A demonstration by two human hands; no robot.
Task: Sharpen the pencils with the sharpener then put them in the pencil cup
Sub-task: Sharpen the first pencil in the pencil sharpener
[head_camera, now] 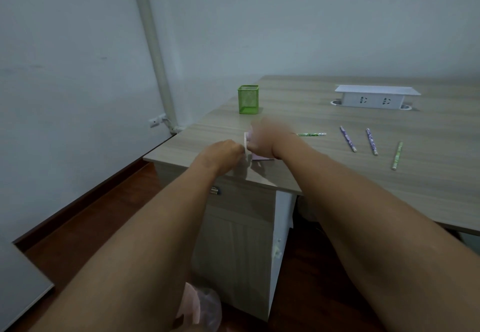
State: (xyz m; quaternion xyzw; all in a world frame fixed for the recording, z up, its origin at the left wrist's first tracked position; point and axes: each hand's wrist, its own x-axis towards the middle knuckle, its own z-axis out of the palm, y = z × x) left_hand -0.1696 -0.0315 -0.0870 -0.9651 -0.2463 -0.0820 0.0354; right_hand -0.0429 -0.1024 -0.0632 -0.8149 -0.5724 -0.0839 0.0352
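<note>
Blurring noted, pink sharpener [261, 158] clasped by curled R hand [265, 138], white crank [245, 145] pinched by L hand [223, 152] fingers.

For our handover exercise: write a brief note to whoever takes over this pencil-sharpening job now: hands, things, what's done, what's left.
Left hand pinches the sharpener's white end; right hand grips its body, at the desk's near corner.
One green pencil sticks out from behind the right hand; whether it's in the sharpener is hidden.
Two purple pencils and a second green pencil lie on the desk to the right.
Done: no pencil shows in the pencil cup.
Left: sharpen all four, cup them.
</note>
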